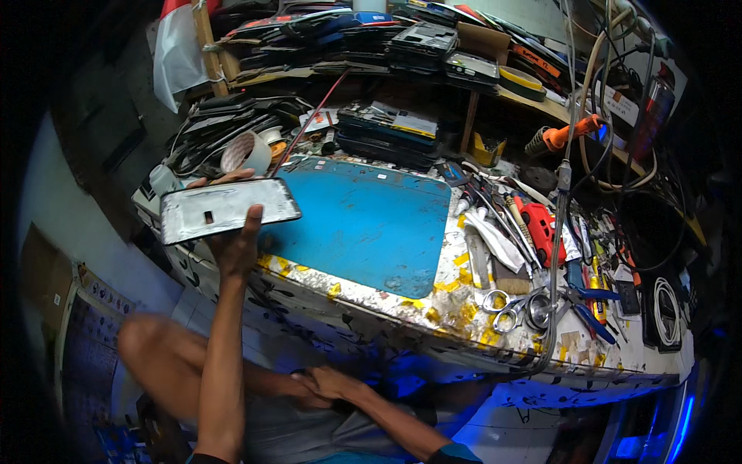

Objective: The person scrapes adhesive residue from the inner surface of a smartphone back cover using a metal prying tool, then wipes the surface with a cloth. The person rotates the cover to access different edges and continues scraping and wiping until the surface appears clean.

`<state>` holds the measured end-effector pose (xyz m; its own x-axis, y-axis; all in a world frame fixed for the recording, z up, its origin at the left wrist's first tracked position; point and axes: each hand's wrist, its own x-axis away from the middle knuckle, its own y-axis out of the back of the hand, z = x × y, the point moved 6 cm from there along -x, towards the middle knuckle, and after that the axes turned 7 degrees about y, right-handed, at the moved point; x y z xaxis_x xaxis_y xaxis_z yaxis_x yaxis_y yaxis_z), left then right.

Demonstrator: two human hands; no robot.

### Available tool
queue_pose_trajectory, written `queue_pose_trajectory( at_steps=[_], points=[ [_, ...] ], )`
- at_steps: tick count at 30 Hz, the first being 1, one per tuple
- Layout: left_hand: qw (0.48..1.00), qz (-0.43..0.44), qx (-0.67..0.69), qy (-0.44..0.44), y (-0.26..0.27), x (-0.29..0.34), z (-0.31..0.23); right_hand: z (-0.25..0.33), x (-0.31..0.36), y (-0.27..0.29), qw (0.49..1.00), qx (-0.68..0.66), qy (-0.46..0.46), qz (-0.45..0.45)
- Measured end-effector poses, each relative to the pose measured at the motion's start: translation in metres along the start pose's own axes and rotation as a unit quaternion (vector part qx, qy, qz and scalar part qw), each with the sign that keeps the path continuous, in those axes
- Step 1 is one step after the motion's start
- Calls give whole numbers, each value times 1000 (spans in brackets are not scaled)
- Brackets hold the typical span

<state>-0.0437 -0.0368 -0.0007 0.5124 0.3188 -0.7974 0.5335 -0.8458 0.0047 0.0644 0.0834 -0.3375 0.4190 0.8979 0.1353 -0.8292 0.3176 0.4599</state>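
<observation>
My left hand (232, 243) grips a phone back cover (247, 203) from below, over the bench's left front edge. The thumb presses on its near face and the fingertips show behind its far edge. The cover is a pale, scuffed panel with a dark rim and a small rectangular cutout, tilted toward me. Low in the view, my right hand (331, 383) rests on my leg, away from the bench. Its fingers are blurred and partly hidden, so I cannot make out whether they hold anything. A worn blue work mat (363, 224) lies just right of the cover.
Scissors (506, 311), blue-handled pliers (591, 309), a red toy-car-shaped thing (541, 232) and several tools crowd the bench's right side. A tape roll (246, 152) and stacked phone parts (386, 135) stand behind the mat. Cables and an orange-handled tool (573, 133) hang at right.
</observation>
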Motion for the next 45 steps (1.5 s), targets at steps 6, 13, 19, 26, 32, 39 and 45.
queue_pose_trajectory(
  at_steps=[6,13,19,26,32,39,45],
  points=[
    [996,79,38,10,-11,-3,0,-23,55,-6,992,90,-68,-63],
    [991,76,109,33,-14,-2,-2,-50,56,-42,966,170,-56,-184],
    [991,96,97,-13,-14,-1,-15,-29,55,-44,936,315,-33,-155],
    [973,209,-85,-51,-4,-7,-22,24,11,-19,988,112,-102,17],
    [950,279,-54,-128,8,-10,-37,79,-108,-36,936,-41,198,-288],
    [960,267,51,-61,11,-4,-19,49,-113,-28,981,-13,10,-195],
    [960,207,187,-21,5,8,0,11,-38,-21,973,-11,-200,-113]
  ],
)
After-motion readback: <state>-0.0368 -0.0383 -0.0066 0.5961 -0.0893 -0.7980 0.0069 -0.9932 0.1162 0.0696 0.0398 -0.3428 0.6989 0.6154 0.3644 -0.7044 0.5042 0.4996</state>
